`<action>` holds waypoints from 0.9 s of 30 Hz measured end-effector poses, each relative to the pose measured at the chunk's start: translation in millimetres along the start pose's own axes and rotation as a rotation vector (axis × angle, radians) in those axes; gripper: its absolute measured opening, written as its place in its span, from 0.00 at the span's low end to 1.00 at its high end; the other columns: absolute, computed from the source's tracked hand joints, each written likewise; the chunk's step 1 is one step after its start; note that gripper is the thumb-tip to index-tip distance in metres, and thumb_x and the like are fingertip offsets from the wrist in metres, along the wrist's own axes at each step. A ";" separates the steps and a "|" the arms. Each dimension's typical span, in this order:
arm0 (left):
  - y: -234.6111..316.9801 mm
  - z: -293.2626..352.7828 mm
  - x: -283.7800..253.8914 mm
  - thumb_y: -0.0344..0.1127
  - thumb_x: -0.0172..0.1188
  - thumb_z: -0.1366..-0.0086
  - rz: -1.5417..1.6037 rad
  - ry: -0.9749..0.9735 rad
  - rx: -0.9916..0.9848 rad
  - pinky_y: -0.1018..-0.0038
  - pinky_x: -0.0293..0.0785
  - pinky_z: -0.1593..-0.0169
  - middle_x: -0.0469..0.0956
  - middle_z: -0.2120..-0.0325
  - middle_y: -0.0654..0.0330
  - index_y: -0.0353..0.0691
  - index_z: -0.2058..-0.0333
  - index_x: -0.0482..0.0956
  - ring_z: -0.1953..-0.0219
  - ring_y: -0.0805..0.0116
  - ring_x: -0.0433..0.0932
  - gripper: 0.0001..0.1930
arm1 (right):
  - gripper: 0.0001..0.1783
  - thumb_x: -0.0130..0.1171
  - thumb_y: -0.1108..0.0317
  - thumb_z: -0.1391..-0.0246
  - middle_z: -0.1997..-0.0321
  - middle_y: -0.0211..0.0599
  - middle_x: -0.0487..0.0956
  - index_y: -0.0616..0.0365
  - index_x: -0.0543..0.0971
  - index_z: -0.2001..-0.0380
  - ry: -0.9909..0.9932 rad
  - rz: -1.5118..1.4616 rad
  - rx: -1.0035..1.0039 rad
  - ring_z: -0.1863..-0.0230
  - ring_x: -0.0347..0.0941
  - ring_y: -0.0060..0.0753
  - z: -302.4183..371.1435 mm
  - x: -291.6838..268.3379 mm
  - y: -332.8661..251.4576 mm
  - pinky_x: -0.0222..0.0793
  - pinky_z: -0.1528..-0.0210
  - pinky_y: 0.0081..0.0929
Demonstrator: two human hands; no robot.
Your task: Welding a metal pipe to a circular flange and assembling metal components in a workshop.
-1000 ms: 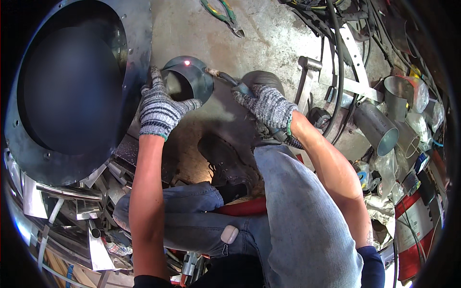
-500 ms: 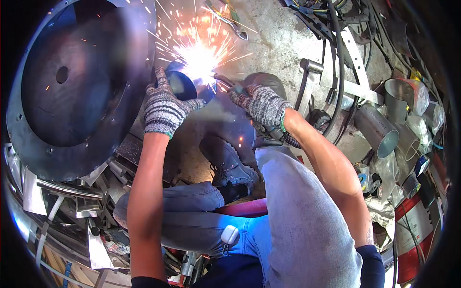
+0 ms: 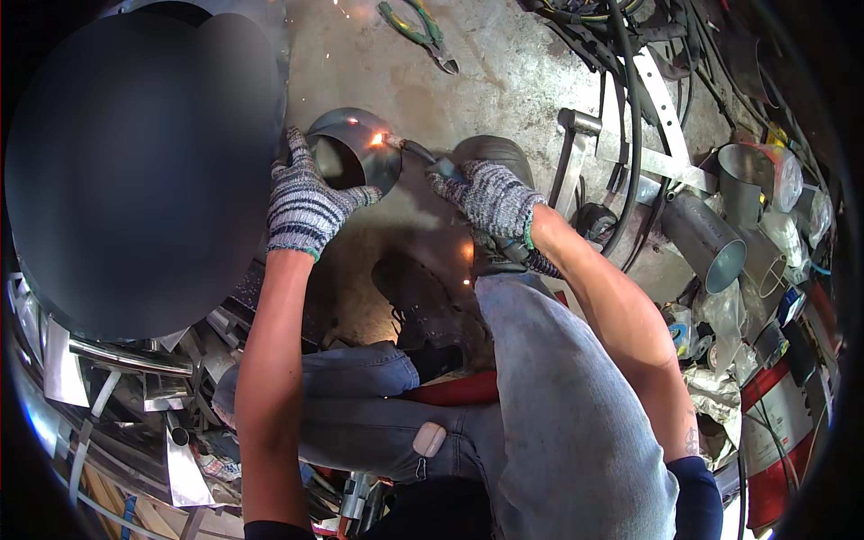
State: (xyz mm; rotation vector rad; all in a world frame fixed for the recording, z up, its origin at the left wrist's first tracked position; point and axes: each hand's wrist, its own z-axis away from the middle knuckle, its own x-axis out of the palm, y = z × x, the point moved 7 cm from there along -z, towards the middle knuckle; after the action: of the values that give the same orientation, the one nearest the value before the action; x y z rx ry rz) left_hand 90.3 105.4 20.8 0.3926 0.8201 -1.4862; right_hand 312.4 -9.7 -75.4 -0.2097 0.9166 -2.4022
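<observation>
My left hand (image 3: 308,207), in a striped knit glove, grips the near left side of a short, curved metal pipe piece (image 3: 384,166). Its thumb lies along the near edge and its fingers reach up the left side. A small orange spot glows on the pipe's upper right edge. In a matching glove, my right hand (image 3: 497,200) is closed round a welding torch (image 3: 419,151). The torch's tip is at the glowing spot, and its hose runs back beneath my wrist.
A large dark rounded shape (image 3: 135,180), blurred, fills the left. Green-handled cutting pliers (image 3: 438,47) lie on the concrete floor beyond the pipe. Cables (image 3: 627,108), a hammer-shaped tool (image 3: 576,148) and pipe offcuts (image 3: 706,243) lie to the right. My boot (image 3: 495,155) is beside the torch hand.
The bright arc and spray of sparks have died down to a small glow. At left, the lit flanged disc is now a dark shape. Both hands stay nearly in place.
</observation>
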 end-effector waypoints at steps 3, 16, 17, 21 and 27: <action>-13.0 4.3 -15.7 0.67 0.87 0.62 -0.006 0.030 -0.012 0.54 0.70 0.25 0.54 0.25 0.27 0.45 0.18 0.40 0.26 0.34 0.66 0.82 | 0.29 0.52 0.46 0.24 0.73 0.54 0.84 0.65 0.86 0.56 -0.074 -0.015 0.019 0.69 0.86 0.53 -4.2 8.0 -12.6 0.79 0.67 0.50; -12.9 -0.2 -5.5 0.68 0.87 0.63 -0.013 -0.003 -0.044 0.54 0.72 0.27 0.57 0.26 0.28 0.47 0.18 0.39 0.28 0.35 0.69 0.83 | 0.33 0.58 0.39 0.27 0.75 0.50 0.81 0.65 0.85 0.56 -0.075 -0.087 0.072 0.71 0.82 0.43 3.0 7.6 -15.8 0.77 0.65 0.44; -14.7 0.1 -5.7 0.68 0.87 0.63 -0.035 -0.003 -0.066 0.54 0.72 0.27 0.56 0.25 0.28 0.48 0.18 0.39 0.27 0.35 0.69 0.82 | 0.34 0.58 0.38 0.28 0.75 0.52 0.81 0.66 0.85 0.55 -0.062 -0.011 0.048 0.70 0.83 0.44 0.0 6.7 -14.7 0.77 0.64 0.44; -3.5 3.2 -7.9 0.68 0.87 0.62 -0.008 0.006 -0.025 0.53 0.71 0.26 0.55 0.24 0.29 0.49 0.18 0.38 0.26 0.35 0.66 0.82 | 0.22 0.54 0.51 0.23 0.71 0.54 0.82 0.57 0.84 0.45 -0.066 0.179 -0.064 0.69 0.83 0.50 -12.3 12.0 8.5 0.77 0.62 0.48; -15.5 0.0 -5.7 0.71 0.86 0.64 -0.015 -0.002 -0.032 0.53 0.71 0.26 0.56 0.25 0.27 0.46 0.18 0.37 0.26 0.35 0.67 0.85 | 0.27 0.53 0.47 0.23 0.74 0.54 0.84 0.64 0.85 0.55 -0.050 0.138 -0.208 0.71 0.85 0.51 -0.7 13.2 -20.5 0.78 0.67 0.45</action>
State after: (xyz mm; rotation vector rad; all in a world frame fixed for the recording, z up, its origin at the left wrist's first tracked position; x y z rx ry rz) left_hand 76.0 108.1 28.7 0.3618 0.8458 -1.4853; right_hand 292.1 -4.1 -63.2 -0.2734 1.1202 -2.1663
